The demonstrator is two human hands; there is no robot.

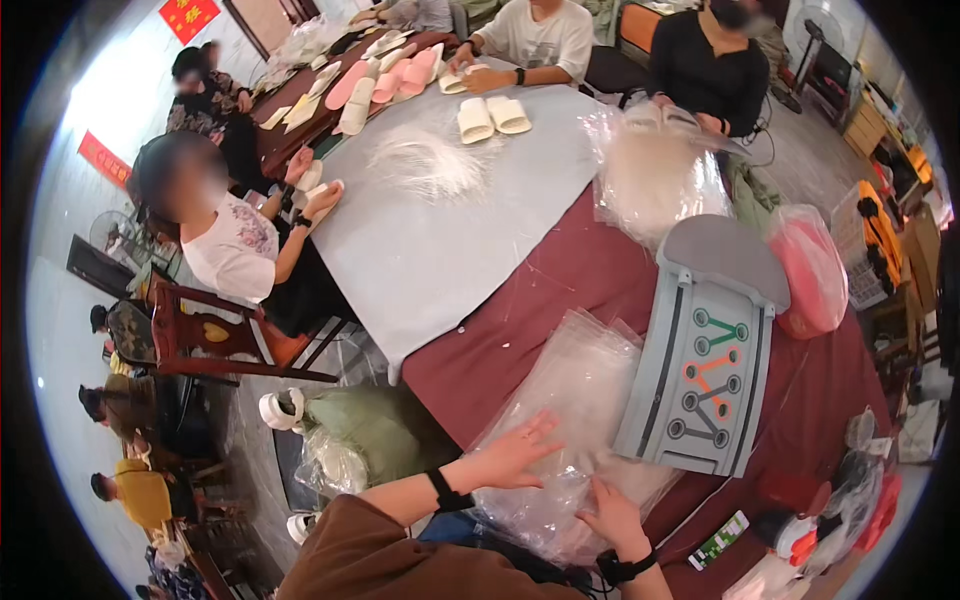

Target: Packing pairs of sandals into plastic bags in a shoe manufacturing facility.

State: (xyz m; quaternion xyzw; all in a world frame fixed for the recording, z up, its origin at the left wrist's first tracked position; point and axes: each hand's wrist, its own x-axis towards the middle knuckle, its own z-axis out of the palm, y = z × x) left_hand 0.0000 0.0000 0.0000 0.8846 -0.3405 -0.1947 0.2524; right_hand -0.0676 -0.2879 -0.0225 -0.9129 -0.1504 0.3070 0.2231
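A stack of clear plastic bags (575, 385) lies on the dark red cloth in front of me, its near end reaching the table edge. My left hand (515, 452) rests over the middle of the bags with its fingers spread. Lower and to the right, my right hand (612, 515) touches the near part of the plastic, fingers stretched out and apart. Neither hand grips anything that I can see. Just right of the bags stands a grey plastic device (690, 390) with green, orange and dark linked circles on its sloping top.
A grey sheet (450, 250) carries loose white strands (432, 165) and cream slippers (493, 118). Pink slippers (385, 85) lie farther back. Co-workers sit at the left and far sides. More clear bags (665, 170), a pink bag (808, 270) and a phone (718, 540) are to the right.
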